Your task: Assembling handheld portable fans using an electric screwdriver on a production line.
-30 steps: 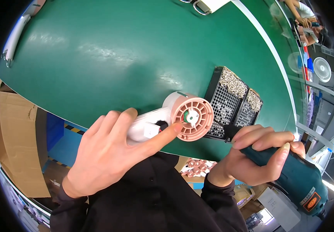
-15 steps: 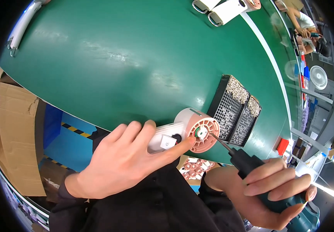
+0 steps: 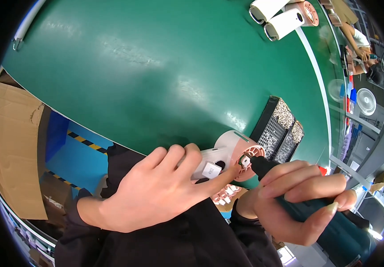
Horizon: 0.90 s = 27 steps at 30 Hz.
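Here, the pink-and-white appliance (image 3: 231, 148) lies partly under the left grip (image 3: 160, 191).

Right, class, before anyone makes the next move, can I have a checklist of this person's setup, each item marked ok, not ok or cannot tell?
1. Housing steadied: ok. The left hand holds the white-and-pink housing, thumb reaching its open pink end.
2. Tool gripped: ok. The right hand is wrapped around the teal power driver.
3. Tool at the work: ok. The black nose points at the housing's open end, close to the white centre piece.
4. Tip seated on a screw: cannot tell; too small and partly hidden.
5. Screws available: ok. Silvery screws are heaped in the black trays.
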Each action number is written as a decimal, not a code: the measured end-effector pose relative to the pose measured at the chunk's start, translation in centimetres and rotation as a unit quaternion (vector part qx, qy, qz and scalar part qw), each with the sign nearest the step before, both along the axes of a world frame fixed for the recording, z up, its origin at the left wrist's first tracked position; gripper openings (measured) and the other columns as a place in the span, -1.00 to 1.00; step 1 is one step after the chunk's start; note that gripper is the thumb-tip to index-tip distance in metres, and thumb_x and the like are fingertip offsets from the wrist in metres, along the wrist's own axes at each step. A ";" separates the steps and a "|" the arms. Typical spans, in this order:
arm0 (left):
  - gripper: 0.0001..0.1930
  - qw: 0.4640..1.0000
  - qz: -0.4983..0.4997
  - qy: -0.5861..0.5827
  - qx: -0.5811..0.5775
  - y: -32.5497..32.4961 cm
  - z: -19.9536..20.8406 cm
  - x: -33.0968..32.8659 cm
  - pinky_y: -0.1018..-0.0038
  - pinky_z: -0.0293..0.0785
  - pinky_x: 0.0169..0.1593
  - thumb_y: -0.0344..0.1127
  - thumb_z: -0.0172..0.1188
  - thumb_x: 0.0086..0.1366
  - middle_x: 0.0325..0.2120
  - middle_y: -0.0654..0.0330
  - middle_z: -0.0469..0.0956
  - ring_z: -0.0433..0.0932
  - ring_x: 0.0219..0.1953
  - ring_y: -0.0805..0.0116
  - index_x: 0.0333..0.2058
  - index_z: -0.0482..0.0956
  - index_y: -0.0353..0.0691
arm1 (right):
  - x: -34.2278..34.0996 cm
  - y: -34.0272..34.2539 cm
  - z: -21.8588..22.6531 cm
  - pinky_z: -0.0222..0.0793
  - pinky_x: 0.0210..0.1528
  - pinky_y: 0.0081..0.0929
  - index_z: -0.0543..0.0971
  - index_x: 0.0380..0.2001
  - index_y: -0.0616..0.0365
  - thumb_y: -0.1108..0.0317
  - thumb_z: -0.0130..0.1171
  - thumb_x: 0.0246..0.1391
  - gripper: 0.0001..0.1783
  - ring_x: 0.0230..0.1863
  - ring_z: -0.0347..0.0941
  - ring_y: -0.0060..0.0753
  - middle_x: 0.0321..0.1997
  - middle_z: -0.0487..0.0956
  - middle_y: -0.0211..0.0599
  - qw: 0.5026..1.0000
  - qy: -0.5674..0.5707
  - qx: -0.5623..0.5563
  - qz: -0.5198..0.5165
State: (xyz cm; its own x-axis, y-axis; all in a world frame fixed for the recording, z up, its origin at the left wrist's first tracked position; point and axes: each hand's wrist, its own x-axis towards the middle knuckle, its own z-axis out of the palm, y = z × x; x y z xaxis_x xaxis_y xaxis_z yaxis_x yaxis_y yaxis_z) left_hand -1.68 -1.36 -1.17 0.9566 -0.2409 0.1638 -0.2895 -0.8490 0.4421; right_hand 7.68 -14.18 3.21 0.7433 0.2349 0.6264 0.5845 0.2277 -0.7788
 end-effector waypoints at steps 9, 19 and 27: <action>-0.47 1.000 -0.009 0.020 0.008 0.2 0.6 0.1 0.58 0.32 -0.37 -0.30 0.09 -0.03 -0.37 0.13 0.36 0.35 -0.44 0.38 0.00 0.49 0.29 | 0.1 -0.5 -0.1 0.28 -0.82 -0.46 0.16 -0.20 0.17 0.32 -0.08 0.05 -0.72 -0.85 0.21 -0.32 -0.67 0.28 -0.24 0.998 0.001 -0.019 0.061; -0.42 0.998 0.004 0.051 0.046 0.6 1.4 0.4 0.50 0.31 -0.38 -0.39 0.08 0.01 -0.37 0.14 0.34 0.34 -0.45 0.31 0.08 0.44 0.22 | 1.7 -9.5 2.7 0.18 -0.84 -0.44 0.25 -0.13 0.25 0.32 -0.26 0.20 -0.74 -0.84 0.18 -0.38 -0.60 0.27 -0.25 0.988 -0.068 0.034 -0.138; -0.43 0.998 0.035 0.058 0.002 -0.7 1.7 2.2 0.41 0.32 -0.37 -0.45 0.25 -0.06 -0.32 0.12 0.37 0.36 -0.43 0.24 0.02 0.49 0.05 | 3.1 -13.2 -0.4 0.23 -0.86 -0.45 0.19 -0.20 0.21 0.34 -0.15 0.11 -0.76 -0.90 0.16 -0.40 -0.70 0.25 -0.26 0.936 0.087 0.085 -0.331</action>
